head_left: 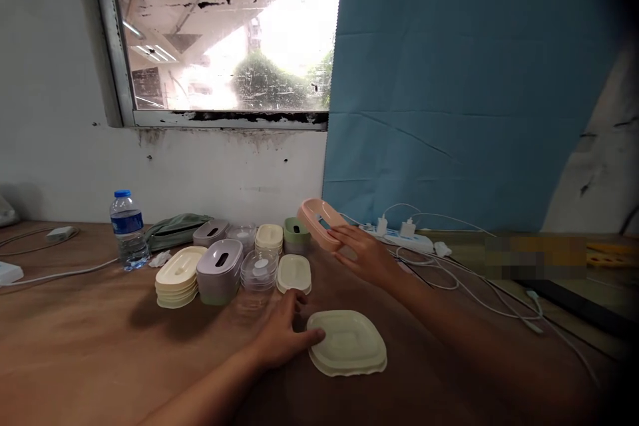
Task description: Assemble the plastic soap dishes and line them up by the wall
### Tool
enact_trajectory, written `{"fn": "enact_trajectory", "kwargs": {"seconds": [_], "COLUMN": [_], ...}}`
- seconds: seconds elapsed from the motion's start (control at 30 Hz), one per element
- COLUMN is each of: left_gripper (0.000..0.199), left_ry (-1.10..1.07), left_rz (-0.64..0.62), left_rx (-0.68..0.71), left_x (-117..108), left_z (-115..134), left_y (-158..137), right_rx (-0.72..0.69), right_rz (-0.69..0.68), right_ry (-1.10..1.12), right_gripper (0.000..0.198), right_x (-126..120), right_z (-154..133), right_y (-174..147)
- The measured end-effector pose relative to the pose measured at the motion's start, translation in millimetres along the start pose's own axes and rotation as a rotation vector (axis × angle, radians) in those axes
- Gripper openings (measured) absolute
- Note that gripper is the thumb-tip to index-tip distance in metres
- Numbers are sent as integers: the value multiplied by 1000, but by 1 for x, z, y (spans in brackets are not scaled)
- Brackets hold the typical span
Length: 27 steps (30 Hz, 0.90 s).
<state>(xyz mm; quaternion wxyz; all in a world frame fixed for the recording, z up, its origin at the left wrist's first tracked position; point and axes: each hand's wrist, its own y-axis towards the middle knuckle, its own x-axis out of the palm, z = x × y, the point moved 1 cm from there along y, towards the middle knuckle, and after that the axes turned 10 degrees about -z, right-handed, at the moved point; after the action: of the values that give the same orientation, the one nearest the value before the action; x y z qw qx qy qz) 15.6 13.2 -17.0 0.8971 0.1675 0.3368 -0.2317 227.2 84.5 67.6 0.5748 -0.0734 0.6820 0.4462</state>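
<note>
My right hand (367, 254) grips a pink oval lid with a slot (312, 223) by its right side, raised and tilted above the table. My left hand (285, 336) rests low on the table with thumb and fingers apart. Its thumb lies at the left edge of a pale green lid-like piece (348, 343), which lies flat in front of me. Just beyond my left fingers is a smaller cream-green piece (294, 273). Beside it stand clear plastic containers (259, 271), a lilac slotted box (219, 269) and a stack of cream lids (178, 279).
Farther back are a grey-lilac slotted piece (210, 231), a cream stack (269, 237) and a green slotted box (296, 233). A water bottle (128, 233) and green pouch (177, 231) stand left. A power strip (404, 239) with loose white cables (459, 279) lies right.
</note>
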Motion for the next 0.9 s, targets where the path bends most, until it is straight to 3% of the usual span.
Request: {"fn": "enact_trajectory", "kwargs": {"seconds": [0.13, 0.33, 0.53, 0.77, 0.9], "left_gripper": [92, 110, 108, 94, 78], "left_ry": [-40, -114, -65, -92, -160], "left_rz": [-89, -156, -208, -268, -252], "left_rx": [-18, -1, 51, 147, 164], "left_x": [11, 5, -7, -12, -12], "left_z": [3, -10, -27, -19, -15], "left_y": [1, 6, 6, 2, 1], "right_rx": [-48, -116, -81, -78, -16], "right_rz": [23, -281, -395, -479, -437], "right_ry": [129, 452, 573, 642, 724], "right_gripper": [44, 48, 53, 48, 73], "right_x": [-13, -9, 9, 7, 18], "right_z": [-8, -6, -11, -27, -29], "right_y": [-56, -98, -104, -100, -105]}}
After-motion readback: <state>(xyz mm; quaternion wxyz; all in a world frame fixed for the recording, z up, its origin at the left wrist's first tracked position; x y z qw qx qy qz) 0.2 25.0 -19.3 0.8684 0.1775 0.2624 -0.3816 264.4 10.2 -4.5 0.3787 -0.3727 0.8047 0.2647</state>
